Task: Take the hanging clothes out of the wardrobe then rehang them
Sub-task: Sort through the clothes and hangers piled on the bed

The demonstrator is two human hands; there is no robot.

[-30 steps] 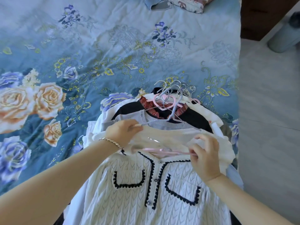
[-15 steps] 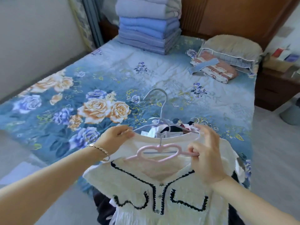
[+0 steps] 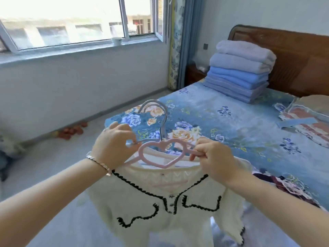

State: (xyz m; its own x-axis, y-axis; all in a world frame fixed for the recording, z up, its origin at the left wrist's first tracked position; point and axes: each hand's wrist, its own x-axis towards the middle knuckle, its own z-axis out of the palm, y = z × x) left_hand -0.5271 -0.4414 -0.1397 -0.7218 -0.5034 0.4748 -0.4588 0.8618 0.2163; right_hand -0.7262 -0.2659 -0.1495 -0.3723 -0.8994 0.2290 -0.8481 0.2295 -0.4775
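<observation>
A white knit cardigan [image 3: 165, 207] with black trim hangs on a pink heart-shaped hanger [image 3: 162, 154] with a metal hook [image 3: 162, 120], held up in the air over the bed's corner. My left hand [image 3: 114, 143] grips the hanger's left arm. My right hand [image 3: 213, 157] pinches its right arm at the cardigan's shoulder. A dark patterned garment [image 3: 284, 186] lies on the bed at the right, partly hidden by my right forearm.
The bed [image 3: 240, 125] with a blue floral cover fills the right side, with a stack of folded blankets [image 3: 240, 72] by the wooden headboard [image 3: 293, 59] and a pillow [image 3: 309, 122]. A window [image 3: 71, 24] and wall stand left; grey floor lies below.
I have lifted the cardigan on its hanger off the pile of clothes on the bed, and my view has swung up and left toward the window. Both hands kept their hold.
</observation>
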